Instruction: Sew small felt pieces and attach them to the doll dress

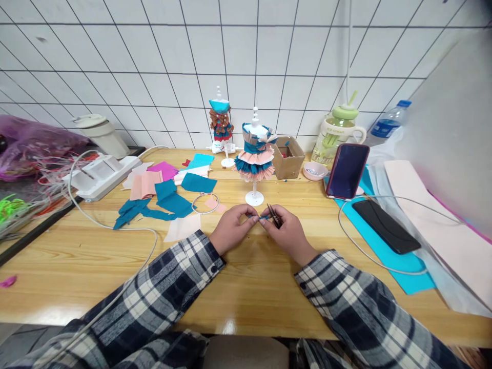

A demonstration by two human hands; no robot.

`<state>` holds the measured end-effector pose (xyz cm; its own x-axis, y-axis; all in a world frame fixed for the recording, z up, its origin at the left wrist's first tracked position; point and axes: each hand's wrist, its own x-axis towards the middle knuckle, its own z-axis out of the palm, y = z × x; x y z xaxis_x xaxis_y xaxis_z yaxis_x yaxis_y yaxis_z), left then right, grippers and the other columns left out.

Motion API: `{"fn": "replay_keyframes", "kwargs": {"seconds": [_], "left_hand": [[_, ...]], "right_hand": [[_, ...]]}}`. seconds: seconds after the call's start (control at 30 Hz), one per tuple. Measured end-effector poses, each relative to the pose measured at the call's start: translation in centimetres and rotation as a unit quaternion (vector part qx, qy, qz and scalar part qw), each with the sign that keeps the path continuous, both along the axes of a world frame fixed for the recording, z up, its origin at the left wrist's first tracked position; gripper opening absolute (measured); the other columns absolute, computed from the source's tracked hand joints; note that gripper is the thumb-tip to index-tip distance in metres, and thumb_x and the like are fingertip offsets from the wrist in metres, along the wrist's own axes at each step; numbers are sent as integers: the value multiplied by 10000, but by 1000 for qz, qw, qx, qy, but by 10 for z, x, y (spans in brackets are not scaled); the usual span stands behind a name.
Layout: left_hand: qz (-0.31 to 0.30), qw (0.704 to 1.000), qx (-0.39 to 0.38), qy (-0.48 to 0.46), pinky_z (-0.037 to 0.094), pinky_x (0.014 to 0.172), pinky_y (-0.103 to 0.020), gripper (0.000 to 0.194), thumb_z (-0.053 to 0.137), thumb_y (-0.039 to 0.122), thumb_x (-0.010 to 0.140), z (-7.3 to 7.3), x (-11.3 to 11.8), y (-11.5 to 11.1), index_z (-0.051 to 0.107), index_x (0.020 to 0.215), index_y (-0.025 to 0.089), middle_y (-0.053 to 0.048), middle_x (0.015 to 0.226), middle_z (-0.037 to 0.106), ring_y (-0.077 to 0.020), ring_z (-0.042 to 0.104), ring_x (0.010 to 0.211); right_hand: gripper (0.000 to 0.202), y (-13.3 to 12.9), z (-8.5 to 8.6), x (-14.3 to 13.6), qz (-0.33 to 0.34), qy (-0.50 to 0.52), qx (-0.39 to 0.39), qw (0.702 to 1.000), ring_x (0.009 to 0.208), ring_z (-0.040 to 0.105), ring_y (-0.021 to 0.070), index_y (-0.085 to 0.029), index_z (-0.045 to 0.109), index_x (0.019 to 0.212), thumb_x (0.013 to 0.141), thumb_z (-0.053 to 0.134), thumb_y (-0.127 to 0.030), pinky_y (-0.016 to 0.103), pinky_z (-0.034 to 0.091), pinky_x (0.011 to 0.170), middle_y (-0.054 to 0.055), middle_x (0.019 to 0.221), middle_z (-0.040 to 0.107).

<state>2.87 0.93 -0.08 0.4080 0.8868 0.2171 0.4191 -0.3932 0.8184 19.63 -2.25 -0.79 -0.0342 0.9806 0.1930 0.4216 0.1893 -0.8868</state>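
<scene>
My left hand (235, 226) and my right hand (287, 231) meet low over the table, fingertips almost touching. Both pinch a small strip of dark blue crepe paper (263, 217), mostly hidden by the fingers. Also tucked in my right hand is a dark, pointed metal tool (274, 216); whether it is tweezers or small scissors I cannot tell. Just behind the hands stands a miniature white dress form (254, 198), dressed in a ruffled blue and pink paper dress (255, 158). Farther back is a second small form in a blue, brown and red outfit (220, 120).
Left are crepe paper pieces (172, 199), a ring (192, 203), a power strip (109, 177) and a cable. A cardboard box (290, 160), pink dish (315, 171) and drink cup (336, 134) stand behind. Right are an upright phone (347, 170), a flat black phone (386, 226) and paper sheets.
</scene>
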Motion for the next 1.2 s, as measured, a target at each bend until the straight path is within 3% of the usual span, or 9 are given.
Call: {"fn": "replay_keyframes", "kwargs": {"seconds": [0.13,0.37,0.5,0.63,0.73,1.0,1.1,1.2], "left_hand": [[19,999,26,7,423,800,-298,110,568,295,779,-1,1,-2,595,772,188,-28,817,642,-192,576,837],[-21,984,-116,-131,416,719,-258,178,562,336,785,-5,-2,2,577,749,163,-8,743,579,-153,530,741],[-22,978,-144,-152,405,691,-257,183,578,339,765,-8,-1,4,571,738,158,-6,724,552,-146,503,719],[-3,976,-145,-165,403,683,-260,182,588,333,755,-7,0,4,554,702,162,5,696,544,-142,500,699],[-12,974,-150,-172,403,701,-258,166,584,319,763,-6,0,3,559,719,161,5,718,557,-141,511,719],[-11,981,-133,-141,410,727,-267,164,561,308,787,-7,0,2,568,722,157,2,717,558,-149,516,726],[4,989,-85,-123,414,835,-298,168,562,292,805,-10,-1,2,623,888,160,-26,838,606,-180,553,859],[-2,987,-71,-143,394,928,-329,353,547,270,828,-13,-3,1,563,1169,182,-61,1018,616,-208,550,1022]], "right_hand": [[318,-1,2,-3,-9,29,-14,999,547,468,97,-185,598,911,720,651,-434,231,389,533,11,803,625],[202,4,-1,3,-3,35,-32,999,581,511,120,-180,619,789,724,646,-369,238,407,554,2,694,625],[212,3,1,6,13,12,-30,999,556,495,111,-176,650,807,743,631,-377,228,387,528,-5,657,621],[292,-1,3,4,32,-37,18,999,482,428,90,-191,658,907,731,655,-423,228,341,477,-3,711,646],[255,-3,2,3,16,-82,76,994,542,487,107,-201,650,928,750,648,-384,240,382,541,15,812,673],[137,-2,0,7,4,-129,146,981,662,569,140,-185,647,872,803,566,-271,240,417,633,28,799,678],[121,-1,1,6,-9,-107,107,988,579,531,116,-187,654,841,777,586,-263,221,396,576,1,707,653],[120,-1,2,5,-27,-85,61,994,516,484,100,-194,661,826,767,588,-270,210,364,523,-21,647,623]]}}
